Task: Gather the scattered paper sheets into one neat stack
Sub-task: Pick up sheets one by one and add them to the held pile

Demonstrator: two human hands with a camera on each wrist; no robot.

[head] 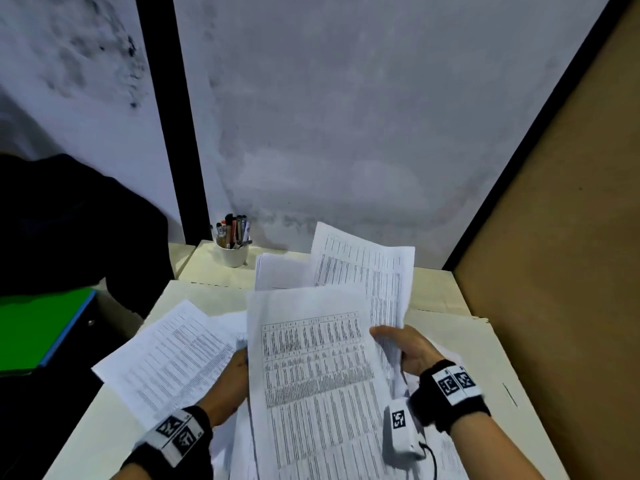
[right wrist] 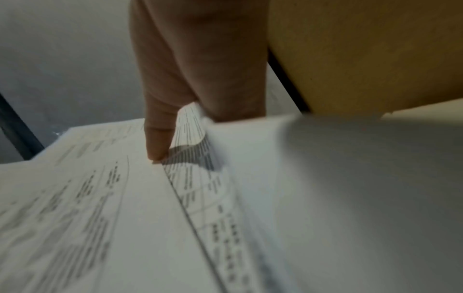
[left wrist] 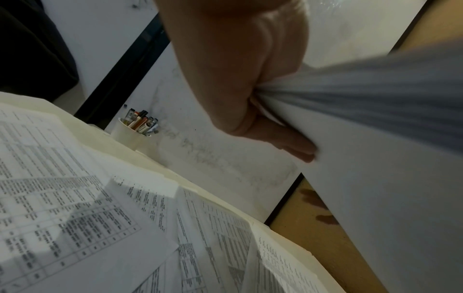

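Note:
Printed white paper sheets lie scattered on the cream table (head: 478,344). My left hand (head: 233,372) grips the left edge of a raised bundle of sheets (head: 311,368); in the left wrist view its fingers (left wrist: 295,146) curl under that bundle (left wrist: 375,158). My right hand (head: 398,344) pinches another printed sheet (head: 367,268) that stands up behind the bundle; in the right wrist view the thumb (right wrist: 157,138) presses on the paper (right wrist: 100,218). One loose sheet (head: 173,358) lies flat at the left, and more sheets (left wrist: 75,218) lie beneath.
A white cup of pens (head: 231,251) stands at the table's back left corner. A brown partition board (head: 561,237) walls the right side. A grey wall (head: 346,116) is behind. A green folder (head: 34,327) and dark cloth (head: 69,220) are at the left.

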